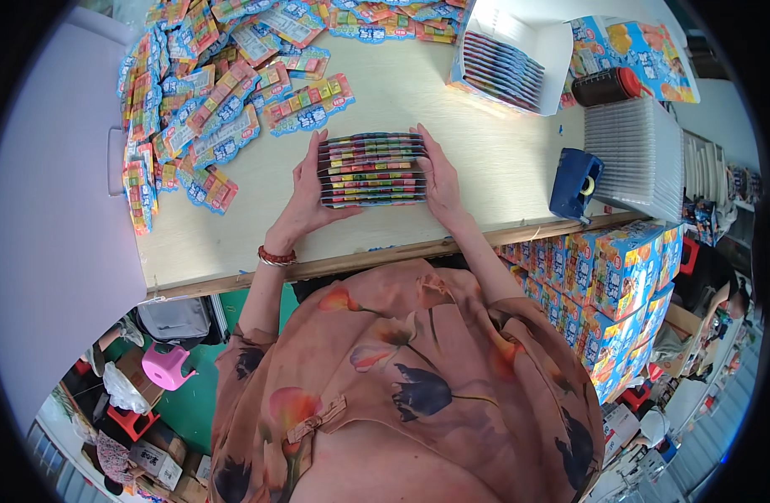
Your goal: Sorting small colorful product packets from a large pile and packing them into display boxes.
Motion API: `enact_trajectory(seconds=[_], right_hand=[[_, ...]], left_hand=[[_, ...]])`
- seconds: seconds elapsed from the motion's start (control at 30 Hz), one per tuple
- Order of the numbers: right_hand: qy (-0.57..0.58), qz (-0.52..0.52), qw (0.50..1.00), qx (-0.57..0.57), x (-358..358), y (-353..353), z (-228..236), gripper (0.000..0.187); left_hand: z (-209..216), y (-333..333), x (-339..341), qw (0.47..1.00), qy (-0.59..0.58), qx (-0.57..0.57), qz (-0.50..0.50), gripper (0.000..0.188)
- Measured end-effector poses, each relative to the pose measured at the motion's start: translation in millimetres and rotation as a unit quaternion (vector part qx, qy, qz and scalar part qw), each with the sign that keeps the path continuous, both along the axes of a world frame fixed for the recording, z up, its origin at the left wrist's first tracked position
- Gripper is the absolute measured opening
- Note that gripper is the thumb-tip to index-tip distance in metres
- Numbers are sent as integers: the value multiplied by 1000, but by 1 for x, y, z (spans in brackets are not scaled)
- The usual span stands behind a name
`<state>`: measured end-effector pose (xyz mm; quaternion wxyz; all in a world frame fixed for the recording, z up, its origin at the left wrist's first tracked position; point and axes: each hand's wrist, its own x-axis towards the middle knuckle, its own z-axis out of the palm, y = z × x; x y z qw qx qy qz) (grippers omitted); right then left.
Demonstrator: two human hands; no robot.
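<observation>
Between my two hands is a stack of candy blister packs, set on edge in a row just over the pale tabletop. My left hand presses its left end, fingers along the side and thumb near the front. On the right end, my right hand closes in the same way. Loose candy blister packs lie beyond my left hand, some face up and some face down. Past my right hand, an open white box holds another row of the packs standing on edge.
A blue tape dispenser stands at the table's right, beside a stack of clear plastic trays. A dark bottle with a red cap lies behind them. Printed cartons are stacked below the right edge. A pink stool is on the green floor.
</observation>
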<state>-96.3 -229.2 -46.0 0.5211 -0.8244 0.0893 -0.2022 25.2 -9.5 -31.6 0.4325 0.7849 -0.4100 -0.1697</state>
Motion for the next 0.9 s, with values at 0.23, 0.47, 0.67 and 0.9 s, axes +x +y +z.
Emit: enact_trajectory(seconds=[0.23, 0.47, 0.67, 0.9], right_hand=[[4, 6, 1000, 4, 0, 0, -1, 45], [0, 6, 1000, -6, 1, 0, 1, 46], [17, -4, 1000, -4, 0, -3, 1, 44], [73, 92, 985, 123, -2, -24, 12, 49]], left_hand=[[-2, -1, -1, 1000, -25, -1, 11, 133], [-1, 1, 0, 1000, -14, -1, 6, 135], [-6, 0, 1, 1000, -2, -13, 1, 134], [-17, -2, -3, 993, 64, -79, 62, 131]])
